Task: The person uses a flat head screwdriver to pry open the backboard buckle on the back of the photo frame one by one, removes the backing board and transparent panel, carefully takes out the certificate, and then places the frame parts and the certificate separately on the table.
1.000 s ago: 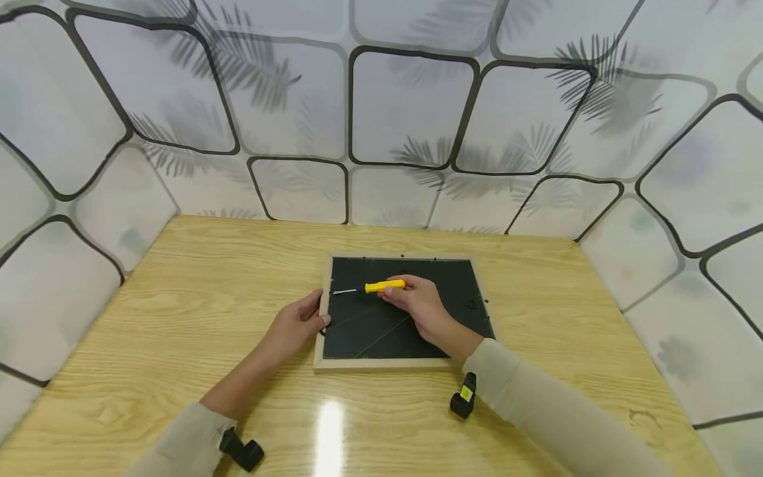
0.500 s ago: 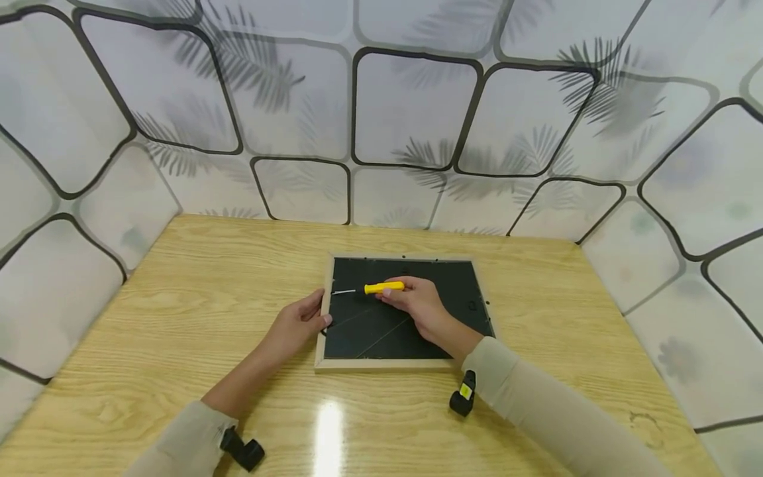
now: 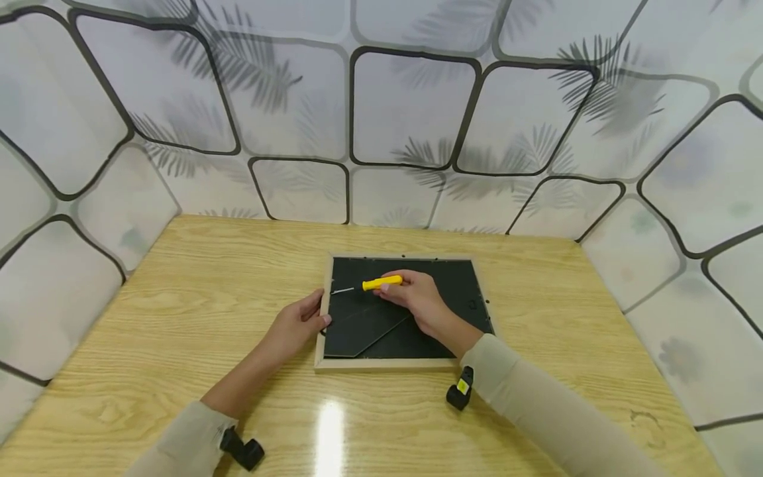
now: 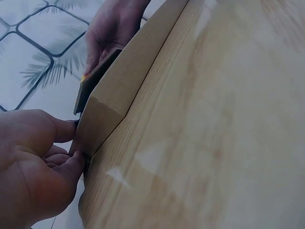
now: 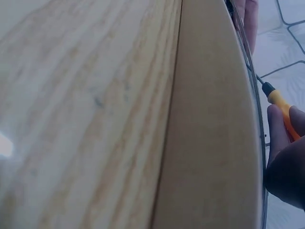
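Note:
A picture frame (image 3: pixel 387 364) with pale wooden edges lies face down on the table, its black back (image 3: pixel 447 268) upward. My left hand (image 3: pixel 296 324) grips the frame's left edge, thumb on top. Above the back, my right hand (image 3: pixel 423 305) holds a yellow-handled screwdriver (image 3: pixel 384 283). Its metal shaft points left, the tip at the inner left edge of the frame; whether it touches a tab there cannot be told. A black stand flap (image 3: pixel 348 338) stands slightly raised at the lower left, and its lifted edge (image 4: pixel 88 90) shows in the left wrist view.
Small dark tabs and a hanging ring (image 3: pixel 472 305) sit around the back's edges. The wood-grain table (image 3: pixel 226 278) extends on all sides of the frame. Patterned wall panels (image 3: pixel 411 112) enclose the table's far edge and both sides.
The screwdriver's handle has risen slightly while the tip stays at the left edge. The stand flap's lower edge has lifted a little. My left hand keeps its place.

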Tool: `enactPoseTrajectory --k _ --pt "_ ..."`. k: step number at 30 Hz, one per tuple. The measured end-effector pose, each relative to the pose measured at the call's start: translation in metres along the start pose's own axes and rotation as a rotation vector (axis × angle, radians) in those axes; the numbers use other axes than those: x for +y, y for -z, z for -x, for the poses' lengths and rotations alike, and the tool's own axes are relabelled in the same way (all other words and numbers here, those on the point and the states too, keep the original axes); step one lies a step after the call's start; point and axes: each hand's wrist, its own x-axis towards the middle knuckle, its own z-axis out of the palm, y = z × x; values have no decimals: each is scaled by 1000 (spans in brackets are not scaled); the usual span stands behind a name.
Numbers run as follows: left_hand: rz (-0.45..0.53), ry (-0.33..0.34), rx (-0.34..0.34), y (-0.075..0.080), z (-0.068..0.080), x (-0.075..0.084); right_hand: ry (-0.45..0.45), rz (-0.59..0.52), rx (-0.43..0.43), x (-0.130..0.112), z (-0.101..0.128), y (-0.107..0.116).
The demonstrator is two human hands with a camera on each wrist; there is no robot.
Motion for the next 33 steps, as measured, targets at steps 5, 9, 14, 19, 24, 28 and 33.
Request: enactPoseTrajectory --k 5,9,14,19,24,28,33 --pt "7 0 -13 2 0 0 29 5 -20 -5 -3 -3" --pt "7 -3 -11 2 -1 -1 63 18 -30 -7 -4 -6" --pt "0 -12 -21 2 -1 -2 75 27 -9 -8 -7 -8" --pt "-12 -7 -8 2 -1 -1 108 81 -12 -11 -10 -13" --pt "-13 3 -5 2 0 -1 136 112 -24 -14 -14 -18" --pt "-6 8 8 1 1 0 179 141 -48 -18 -15 -22" --pt "-2 -1 12 0 2 2 239 196 -76 -24 -16 -27"
